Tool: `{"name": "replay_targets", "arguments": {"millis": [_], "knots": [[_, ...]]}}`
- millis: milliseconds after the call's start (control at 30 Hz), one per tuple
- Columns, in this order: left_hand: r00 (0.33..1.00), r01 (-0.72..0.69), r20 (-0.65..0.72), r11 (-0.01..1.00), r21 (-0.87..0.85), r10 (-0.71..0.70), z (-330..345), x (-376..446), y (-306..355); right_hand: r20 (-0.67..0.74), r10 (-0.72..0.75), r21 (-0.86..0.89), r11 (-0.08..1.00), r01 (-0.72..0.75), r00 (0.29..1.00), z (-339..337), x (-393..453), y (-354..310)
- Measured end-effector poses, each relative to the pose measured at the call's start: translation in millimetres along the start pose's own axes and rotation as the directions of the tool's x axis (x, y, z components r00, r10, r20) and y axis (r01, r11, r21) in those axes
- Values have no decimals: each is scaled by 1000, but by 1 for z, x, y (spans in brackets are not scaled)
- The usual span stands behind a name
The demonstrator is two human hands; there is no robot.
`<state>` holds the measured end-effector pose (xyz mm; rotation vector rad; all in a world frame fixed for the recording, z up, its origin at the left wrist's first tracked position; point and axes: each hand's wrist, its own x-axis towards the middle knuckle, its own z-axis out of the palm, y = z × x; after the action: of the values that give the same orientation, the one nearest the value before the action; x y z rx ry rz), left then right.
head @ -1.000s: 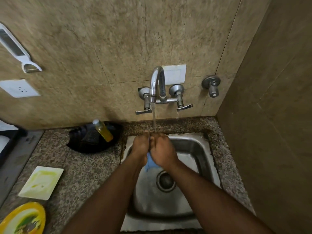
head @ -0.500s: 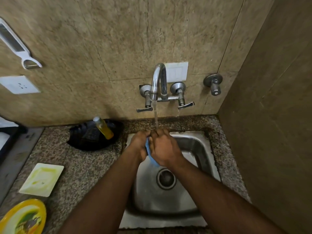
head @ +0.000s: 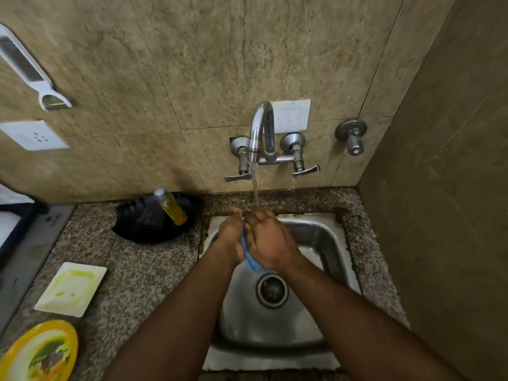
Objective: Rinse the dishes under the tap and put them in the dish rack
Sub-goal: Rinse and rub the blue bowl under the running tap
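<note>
A small blue item [head: 250,259] (too hidden to be identified) is clasped between the left hand [head: 230,237] and the right hand [head: 270,240], both with fingers curled round it, over the back half of the steel sink [head: 324,237]. Water is poured from the tap [head: 261,133] onto the fingertips, just inside the sink's rear rim. The drain [head: 271,290] is left uncovered in front of the hands, and free basin is seen to their right, up to the side wall.

On the granite counter [head: 148,270], left of the sink, a soiled white square plate [head: 71,288] is set well apart from the rim, and a soiled yellow plate [head: 38,353] is cut off by the lower left corner. A black dish [head: 143,224] against the wall is occupied by a tilted yellow bottle [head: 171,207]; it nearly touches the sink's left edge.
</note>
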<state>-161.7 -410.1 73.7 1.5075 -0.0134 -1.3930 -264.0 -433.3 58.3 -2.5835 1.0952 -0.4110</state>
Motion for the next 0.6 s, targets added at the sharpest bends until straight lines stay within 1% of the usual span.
{"name": "replay_targets", "arguments": {"millis": [67, 100, 133, 200, 233, 267, 300, 333, 400, 433, 467, 500, 533, 567, 600], "knots": [[986, -150, -57, 980, 128, 158, 5, 0, -2, -29, 192, 166, 969, -185, 981, 4, 8, 3], [970, -224, -56, 959, 175, 237, 5, 1, -8, -14, 276, 231, 936, -265, 961, 3, 14, 5], [956, -278, -37, 937, 211, 292, 4, 3, -14, 40, 334, 269, 904, -333, 942, -2, 22, 7], [943, -322, -4, 914, 247, 334, 1, 0, -26, 232, 394, 259, 856, -447, 889, -14, 33, 14], [942, -328, 8, 912, 247, 337, -1, -1, -30, 283, 399, 238, 852, -466, 872, -18, 35, 17], [948, -316, 26, 922, 223, 318, -1, -1, -32, 284, 391, 214, 864, -455, 876, -21, 35, 18], [962, -274, 40, 947, 169, 271, -2, -1, -31, 236, 375, 189, 887, -420, 897, -23, 32, 15], [979, -201, 47, 975, 92, 197, -2, 1, -27, 160, 334, 150, 922, -357, 929, -23, 27, 10], [995, -88, 39, 996, -5, 88, -3, 4, -13, 54, 158, 30, 987, -160, 986, -18, 13, -3], [998, -63, 21, 998, -2, 63, -3, 9, -9, 39, 75, 4, 997, -75, 996, -14, 8, -5], [998, -64, -26, 998, 5, 64, -2, 11, -6, 28, 30, 32, 999, -31, 999, -9, 6, -5], [994, -87, -61, 996, 10, 88, -2, 14, -7, 28, 60, 123, 990, -63, 998, -7, 6, -3], [990, -119, -77, 993, -12, 117, -1, 10, -6, 32, 135, 245, 960, -139, 990, -4, 9, 0], [988, -140, -67, 990, -27, 138, -1, 7, -7, 79, 242, 368, 895, -254, 967, -4, 14, 4], [990, -135, -36, 990, -47, 133, -1, -1, -8, 163, 333, 504, 781, -369, 929, -6, 20, 7]]}}
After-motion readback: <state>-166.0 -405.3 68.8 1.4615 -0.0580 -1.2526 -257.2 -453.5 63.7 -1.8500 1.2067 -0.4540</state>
